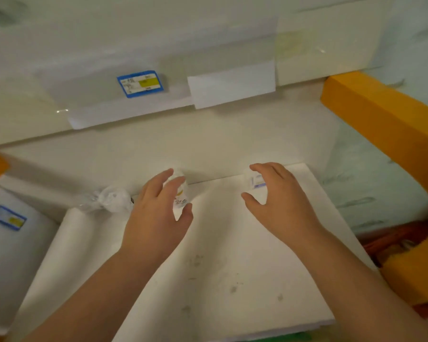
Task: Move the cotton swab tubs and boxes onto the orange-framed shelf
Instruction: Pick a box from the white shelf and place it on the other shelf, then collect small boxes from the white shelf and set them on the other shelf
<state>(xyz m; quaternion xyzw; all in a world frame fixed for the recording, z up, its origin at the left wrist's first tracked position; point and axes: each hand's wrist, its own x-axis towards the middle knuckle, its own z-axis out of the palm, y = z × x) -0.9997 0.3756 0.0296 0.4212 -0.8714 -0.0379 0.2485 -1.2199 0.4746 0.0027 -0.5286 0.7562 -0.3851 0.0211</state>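
bag: crumpled clear bag (109, 200) lying at far edge of the white board (220, 255), left of both hands; contents unreadable.
left hand: left hand (158, 213) at a small tub (179, 193); fingers curved over its top, thumb at the near side. Looks like a loose grip or just closing; blur, so cannot tell whether it is really held.
tub: at board's far edge, tipped or upright unclear.
right hand: right hand (277, 196) with fingers spread wide and arched, hovering just short of a small box (256, 181); not touching as far as I can see.
box: at far edge, right of tub.
shelf: orange frame (381, 124) to the right; upper ledge with a blue label (140, 83).
step: picking up, one item per hand.
next: close both grips firmly, lift, then carry to the shelf.
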